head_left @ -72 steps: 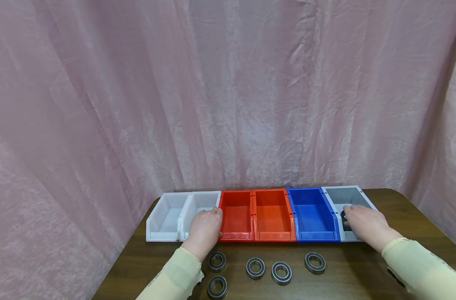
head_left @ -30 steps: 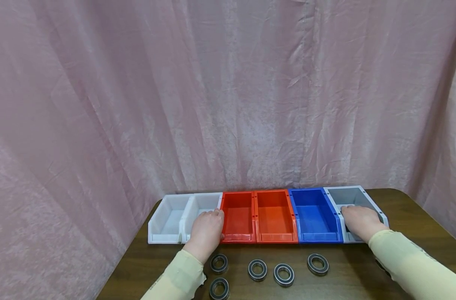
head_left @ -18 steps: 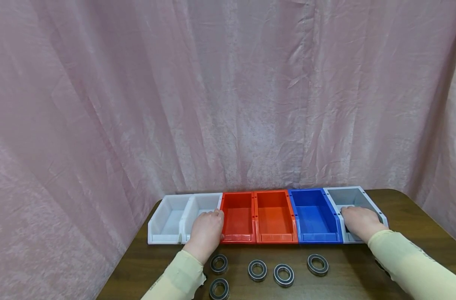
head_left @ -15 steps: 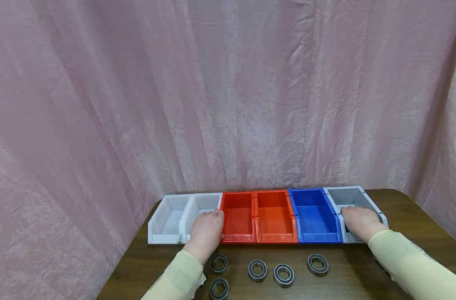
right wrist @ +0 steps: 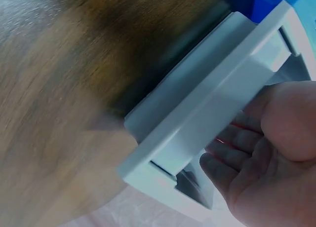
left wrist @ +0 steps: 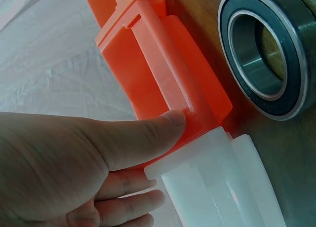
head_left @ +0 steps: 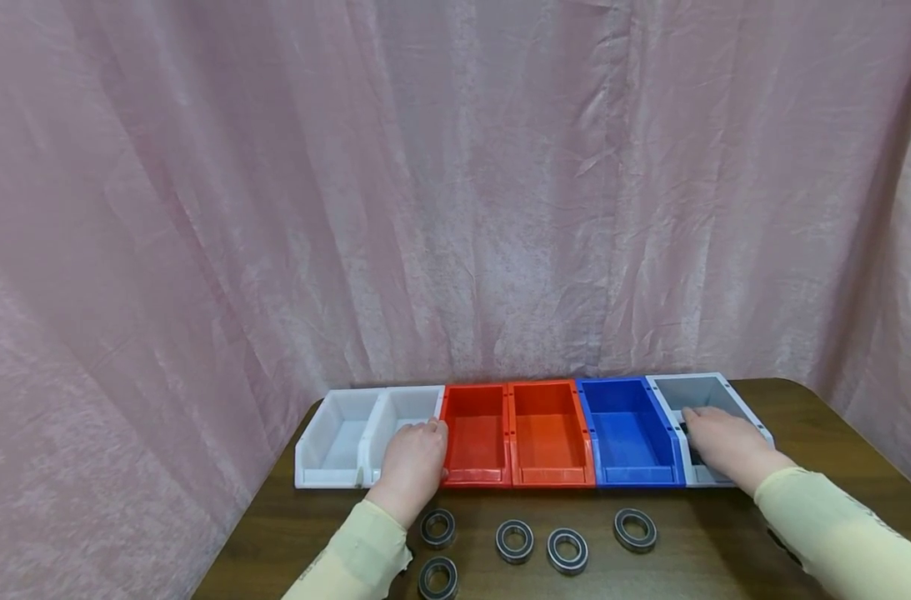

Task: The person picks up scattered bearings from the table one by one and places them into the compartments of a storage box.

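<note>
My left hand (head_left: pixel 412 457) straddles the adjoining side walls of a white bin (head_left: pixel 399 402) and a red bin (head_left: pixel 473 477). In the left wrist view the thumb (left wrist: pixel 174 119) presses on the red bin's front corner, with the other fingers on the white side. At the right end of the row, my right hand (head_left: pixel 728 442) reaches over the front of a grey bin (head_left: pixel 686 385). Something dark, like part of a ball bearing (head_left: pixel 696 457), shows beneath that hand. The right fingertips are hidden behind the rim (right wrist: pixel 207 98), so I cannot tell whether they hold it.
Several ball bearings (head_left: pixel 514 541) lie flat on the brown wooden table (head_left: pixel 312 542) before the bins. Another white bin (head_left: pixel 342 433), an orange-red bin (head_left: pixel 548 477) and a blue bin (head_left: pixel 624 429) complete the row. A pink curtain (head_left: pixel 455 208) hangs behind.
My right hand first went lower into the grey bin and stayed there. In the last half second it has risen and drawn slightly back to the right. The left hand has kept its place.
</note>
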A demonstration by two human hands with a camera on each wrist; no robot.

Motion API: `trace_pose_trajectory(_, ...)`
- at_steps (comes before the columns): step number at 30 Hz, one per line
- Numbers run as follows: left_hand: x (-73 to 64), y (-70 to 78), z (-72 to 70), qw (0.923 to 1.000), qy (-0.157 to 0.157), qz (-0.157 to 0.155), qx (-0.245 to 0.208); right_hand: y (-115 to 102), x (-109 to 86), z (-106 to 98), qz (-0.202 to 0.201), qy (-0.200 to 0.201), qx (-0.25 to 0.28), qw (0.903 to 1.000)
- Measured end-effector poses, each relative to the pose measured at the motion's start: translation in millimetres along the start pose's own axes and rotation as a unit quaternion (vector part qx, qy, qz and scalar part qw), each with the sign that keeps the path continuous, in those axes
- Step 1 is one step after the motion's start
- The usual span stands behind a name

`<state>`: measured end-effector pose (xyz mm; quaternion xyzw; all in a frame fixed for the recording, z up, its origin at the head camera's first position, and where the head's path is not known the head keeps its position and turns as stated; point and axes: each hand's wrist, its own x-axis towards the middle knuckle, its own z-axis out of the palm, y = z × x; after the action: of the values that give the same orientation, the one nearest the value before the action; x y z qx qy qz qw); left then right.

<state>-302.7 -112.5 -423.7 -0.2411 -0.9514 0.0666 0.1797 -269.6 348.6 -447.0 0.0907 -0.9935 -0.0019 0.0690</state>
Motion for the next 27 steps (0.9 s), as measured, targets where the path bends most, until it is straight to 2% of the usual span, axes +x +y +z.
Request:
trace_pose_trajectory(8, -0.2, -1.9, 3.7, 0.9988, 0.04, 0.023, 0.018, -1.1, -14.3, -8.6, -0.012, 0.044, -0.008, 0.999)
trace_pose_trajectory(27, 0.5, -1.9, 2.3, 0.9993, 0.033, 0.016, 0.009, -3.9, -41.1, -16.7, -0.043, 0.113, -0.006, 0.9926)
